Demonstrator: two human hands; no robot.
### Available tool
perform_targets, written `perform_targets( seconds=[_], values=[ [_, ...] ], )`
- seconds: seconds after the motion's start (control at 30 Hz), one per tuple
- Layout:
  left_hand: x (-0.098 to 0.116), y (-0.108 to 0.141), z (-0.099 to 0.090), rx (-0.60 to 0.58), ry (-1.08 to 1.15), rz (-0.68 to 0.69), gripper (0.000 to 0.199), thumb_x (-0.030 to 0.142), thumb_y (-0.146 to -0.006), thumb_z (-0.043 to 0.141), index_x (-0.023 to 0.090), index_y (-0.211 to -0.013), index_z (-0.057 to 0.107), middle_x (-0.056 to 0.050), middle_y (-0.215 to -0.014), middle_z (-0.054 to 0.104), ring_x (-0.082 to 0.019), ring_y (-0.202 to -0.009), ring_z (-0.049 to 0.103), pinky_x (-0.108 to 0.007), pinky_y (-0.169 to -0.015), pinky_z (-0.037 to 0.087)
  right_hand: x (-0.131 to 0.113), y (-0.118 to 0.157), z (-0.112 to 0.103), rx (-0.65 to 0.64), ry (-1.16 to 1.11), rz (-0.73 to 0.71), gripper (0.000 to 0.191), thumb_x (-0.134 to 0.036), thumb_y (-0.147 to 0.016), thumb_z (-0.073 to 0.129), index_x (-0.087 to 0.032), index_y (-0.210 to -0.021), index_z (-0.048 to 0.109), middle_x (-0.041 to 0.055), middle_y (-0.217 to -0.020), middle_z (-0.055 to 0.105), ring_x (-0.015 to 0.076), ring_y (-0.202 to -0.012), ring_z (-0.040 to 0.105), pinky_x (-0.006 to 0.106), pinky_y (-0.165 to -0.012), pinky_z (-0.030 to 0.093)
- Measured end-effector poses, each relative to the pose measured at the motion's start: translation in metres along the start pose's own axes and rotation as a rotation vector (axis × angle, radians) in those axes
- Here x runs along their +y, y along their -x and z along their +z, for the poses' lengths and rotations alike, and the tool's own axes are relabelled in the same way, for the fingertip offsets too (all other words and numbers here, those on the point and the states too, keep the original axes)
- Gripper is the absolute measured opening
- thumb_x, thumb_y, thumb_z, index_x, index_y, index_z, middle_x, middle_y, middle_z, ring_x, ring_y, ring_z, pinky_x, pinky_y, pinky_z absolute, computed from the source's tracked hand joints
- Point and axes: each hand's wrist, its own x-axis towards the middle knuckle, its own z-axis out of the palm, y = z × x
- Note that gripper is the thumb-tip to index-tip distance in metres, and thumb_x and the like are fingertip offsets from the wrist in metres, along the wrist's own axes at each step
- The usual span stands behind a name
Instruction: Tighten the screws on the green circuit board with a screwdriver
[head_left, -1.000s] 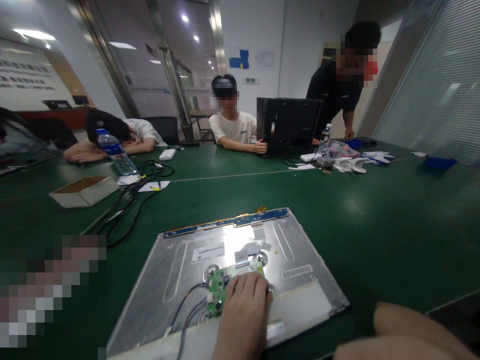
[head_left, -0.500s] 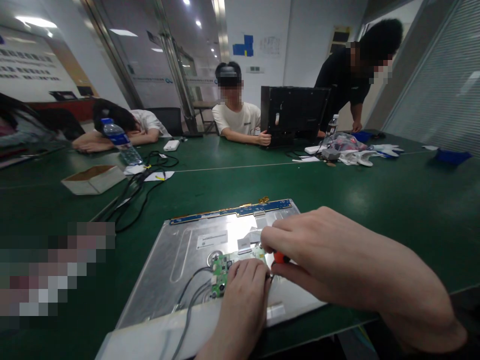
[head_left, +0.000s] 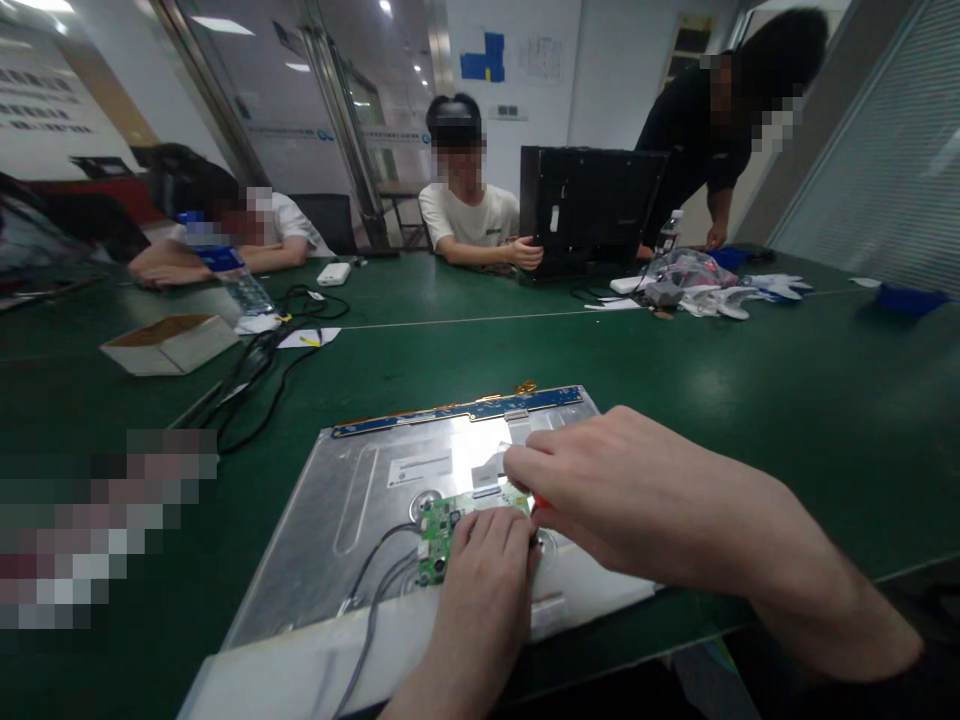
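Note:
A metal-backed display panel [head_left: 352, 500] lies on the table in front of me, with a green circuit board [head_left: 435, 530] on its back. My left hand [head_left: 491, 560] rests over the right part of that board, its fingers bent and close together, gripping it near the edge. My right hand [head_left: 600, 480] is closed around a screwdriver with an orange-red handle [head_left: 538, 503], most of it covered by the fingers. The tool's tip is hidden beside my left fingertips. Grey cables [head_left: 375, 600] run from the board's left side toward me.
A blue strip board [head_left: 457, 411] lines the panel's far edge. At left on the green table [head_left: 420, 350] are an open box [head_left: 172, 345], black cables [head_left: 259, 365] and a water bottle [head_left: 240, 280]. Across sit a black monitor [head_left: 592, 215], gloves [head_left: 720, 300] and several people.
The whole view has shifted slightly. My right hand has turned a little around the screwdriver, and less of the orange-red handle shows. My left hand stays on the circuit board.

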Motion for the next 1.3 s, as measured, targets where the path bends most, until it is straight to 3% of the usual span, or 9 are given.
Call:
perform_targets(
  seconds=[0.43, 0.83, 1.0, 1.13, 1.3],
  values=[
    [-0.002, 0.001, 0.006, 0.074, -0.002, 0.006, 0.022, 0.002, -0.084, 0.042, 0.019, -0.086, 0.057, -0.005, -0.084, 0.064, -0.023, -0.082, 0.058, -0.037, -0.082, 0.039, -0.001, 0.002, -0.003, -0.003, 0.010, -0.026, 0.010, -0.011, -0.086, 0.050, -0.019, -0.090, 0.050, 0.0007, -0.081, 0.065, 0.0163, -0.065, 0.056, 0.029, -0.051, 0.024],
    [-0.007, 0.005, 0.004, -0.048, -0.025, 0.032, 0.024, 0.005, -0.084, 0.045, 0.019, -0.091, 0.063, -0.006, -0.081, 0.065, -0.025, -0.083, 0.058, -0.040, -0.085, 0.039, -0.012, 0.003, 0.004, 0.048, 0.026, 0.058, 0.008, -0.023, -0.087, 0.059, -0.021, -0.093, 0.054, -0.0002, -0.079, 0.066, 0.0169, -0.062, 0.058, 0.031, -0.049, 0.023],
    [-0.003, 0.002, 0.000, -0.013, -0.011, 0.027, 0.023, 0.003, -0.084, 0.043, 0.018, -0.088, 0.060, -0.006, -0.082, 0.064, -0.024, -0.084, 0.058, -0.038, -0.084, 0.039, -0.006, 0.004, 0.000, 0.032, 0.027, 0.032, 0.012, -0.014, -0.086, 0.056, -0.019, -0.095, 0.051, -0.0011, -0.077, 0.066, 0.0170, -0.062, 0.060, 0.032, -0.047, 0.022],
    [-0.001, 0.000, -0.001, 0.015, -0.007, 0.025, 0.024, 0.000, -0.083, 0.042, 0.018, -0.085, 0.059, -0.004, -0.081, 0.064, -0.023, -0.082, 0.057, -0.036, -0.082, 0.039, -0.007, 0.002, 0.002, 0.083, 0.089, 0.062, 0.015, -0.021, -0.086, 0.060, -0.018, -0.097, 0.052, -0.0005, -0.072, 0.066, 0.0184, -0.057, 0.060, 0.033, -0.046, 0.019],
    [-0.003, 0.002, 0.006, 0.043, -0.026, 0.048, 0.025, 0.000, -0.083, 0.043, 0.019, -0.084, 0.059, -0.003, -0.081, 0.064, -0.022, -0.081, 0.058, -0.037, -0.083, 0.039, -0.007, -0.001, 0.002, 0.104, 0.102, 0.099, 0.014, -0.031, -0.088, 0.061, -0.020, -0.084, 0.054, 0.0005, -0.067, 0.065, 0.0189, -0.058, 0.061, 0.031, -0.046, 0.019]
  ],
)
